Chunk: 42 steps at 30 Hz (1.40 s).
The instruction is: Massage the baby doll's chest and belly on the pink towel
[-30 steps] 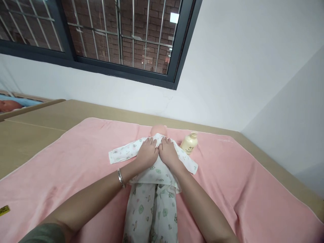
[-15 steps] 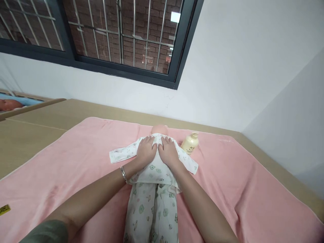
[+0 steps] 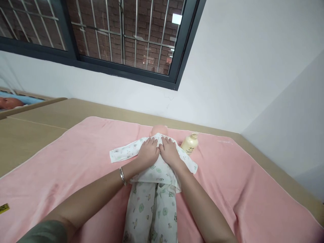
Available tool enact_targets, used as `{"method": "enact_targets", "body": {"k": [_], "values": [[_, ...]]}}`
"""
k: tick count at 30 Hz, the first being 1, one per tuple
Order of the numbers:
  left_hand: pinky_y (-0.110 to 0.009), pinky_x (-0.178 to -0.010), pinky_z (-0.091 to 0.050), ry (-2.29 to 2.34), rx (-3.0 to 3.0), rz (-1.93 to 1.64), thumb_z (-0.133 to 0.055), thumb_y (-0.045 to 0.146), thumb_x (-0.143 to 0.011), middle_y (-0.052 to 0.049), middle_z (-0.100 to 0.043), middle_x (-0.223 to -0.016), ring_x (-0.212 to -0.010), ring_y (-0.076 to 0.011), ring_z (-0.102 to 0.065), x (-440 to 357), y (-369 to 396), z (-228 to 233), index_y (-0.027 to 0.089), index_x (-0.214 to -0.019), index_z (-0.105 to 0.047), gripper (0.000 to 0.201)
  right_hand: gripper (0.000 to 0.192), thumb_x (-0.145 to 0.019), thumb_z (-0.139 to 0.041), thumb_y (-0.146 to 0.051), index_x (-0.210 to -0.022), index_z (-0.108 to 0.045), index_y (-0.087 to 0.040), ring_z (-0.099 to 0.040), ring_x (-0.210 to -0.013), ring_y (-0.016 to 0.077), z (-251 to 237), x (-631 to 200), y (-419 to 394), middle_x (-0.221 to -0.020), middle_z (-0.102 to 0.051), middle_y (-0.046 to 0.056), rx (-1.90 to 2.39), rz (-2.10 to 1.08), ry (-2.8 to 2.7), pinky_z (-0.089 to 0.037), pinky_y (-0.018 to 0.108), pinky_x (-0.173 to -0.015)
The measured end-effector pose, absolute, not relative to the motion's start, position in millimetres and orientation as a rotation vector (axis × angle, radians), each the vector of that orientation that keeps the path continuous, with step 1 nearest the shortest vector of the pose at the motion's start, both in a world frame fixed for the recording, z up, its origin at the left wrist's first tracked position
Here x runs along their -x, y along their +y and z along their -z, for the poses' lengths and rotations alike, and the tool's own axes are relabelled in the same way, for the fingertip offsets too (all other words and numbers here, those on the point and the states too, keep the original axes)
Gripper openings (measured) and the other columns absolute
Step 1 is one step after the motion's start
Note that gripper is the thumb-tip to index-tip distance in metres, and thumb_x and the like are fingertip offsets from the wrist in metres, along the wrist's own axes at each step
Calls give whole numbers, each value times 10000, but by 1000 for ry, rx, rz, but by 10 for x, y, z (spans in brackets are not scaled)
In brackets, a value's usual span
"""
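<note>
1. Nearest the camera, the doll's patterned trousers (image 3: 152,212) are lying flat on the pink towel (image 3: 76,175), legs pointing toward the person. The loose fabric is bunching slightly at the waist, and in my judgement any push forward from the hands risks dragging it out of line.

2. The left hand (image 3: 148,152), a bracelet (image 3: 123,176) on its wrist, is lying palm down with fingers spread flat on the doll's printed top (image 3: 157,170); it is pressing, not gripping anything.

3. The right hand (image 3: 170,152) is resting the same way just beside it, open and flat on the chest, the two hands almost touching. Uneven pressure could be twisting the top or rolling the baby doll (image 3: 159,130) sideways, since the towel beneath is soft.

4. The doll is lying on its back in the middle of the towel, head away from the person; only the top of the head is showing beyond the collar. The fingertips are sitting close to the neck, so sliding farther could ride the collar up over the face.

5. A cream pump bottle (image 3: 189,143) is lying near the doll's sleeve on the right; a sweep of the right arm could be knocking it across the towel.

6. Beyond are the tan table (image 3: 37,125) and the barred window (image 3: 113,33).
</note>
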<state>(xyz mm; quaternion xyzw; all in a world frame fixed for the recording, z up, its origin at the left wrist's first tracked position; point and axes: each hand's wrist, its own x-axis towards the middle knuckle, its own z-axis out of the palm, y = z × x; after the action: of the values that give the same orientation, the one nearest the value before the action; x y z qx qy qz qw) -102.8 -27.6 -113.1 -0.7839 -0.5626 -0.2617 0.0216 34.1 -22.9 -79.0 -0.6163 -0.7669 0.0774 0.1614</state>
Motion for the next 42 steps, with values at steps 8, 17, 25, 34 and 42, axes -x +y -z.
{"method": "enact_targets", "body": {"k": [8, 17, 25, 34, 42], "values": [[-411, -1083, -457, -1855, 2459, 851, -355, 269, -1012, -152, -680, -1329, -1266, -270, -615, 1210, -69, 1043, 130, -1243, -636, 389, 510, -1014, -335, -237, -1474, -509, -102, -385, -1452, 348, 758, -122, -473, -1541, -468, 199, 1767, -149, -2238, -274, 479, -1188], [-481, -1141, -397, -1698, 2329, 756, -408, 235, -985, -249, -593, -1418, -1364, -354, -530, 957, -399, 1179, 4, -1354, -571, 464, 575, -1020, -378, -363, -1517, -413, -77, -300, -1498, 330, 797, -395, -142, -1605, -398, 163, 1770, -342, -2135, -241, 462, -1199], [-438, -1170, -397, -1773, 2388, 918, -395, 268, -995, -175, -619, -1418, -1365, -306, -536, 1105, -226, 1109, 66, -1359, -578, 454, 371, -993, -366, -211, -1235, -637, -135, -585, -1198, 295, 646, -210, -409, -1229, -688, 151, 1849, -98, -2177, -400, 379, -986], [-480, -1136, -403, -1743, 2348, 873, -372, 288, -1007, -217, -609, -1407, -1364, -324, -531, 1021, -328, 1198, 67, -1365, -555, 458, 347, -1017, -371, -252, -1191, -652, -147, -588, -1198, 246, 630, -353, -307, -1271, -678, 134, 1761, -223, -2220, -403, 315, -985], [-421, -1174, -375, -1866, 2452, 906, -352, 296, -1015, -199, -587, -1453, -1395, -284, -516, 1058, -297, 1108, 65, -1344, -584, 464, 475, -1052, -340, -307, -1279, -630, -7, -482, -1375, 310, 719, -253, -329, -1407, -584, 254, 1921, -21, -2158, -300, 399, -1160]]}}
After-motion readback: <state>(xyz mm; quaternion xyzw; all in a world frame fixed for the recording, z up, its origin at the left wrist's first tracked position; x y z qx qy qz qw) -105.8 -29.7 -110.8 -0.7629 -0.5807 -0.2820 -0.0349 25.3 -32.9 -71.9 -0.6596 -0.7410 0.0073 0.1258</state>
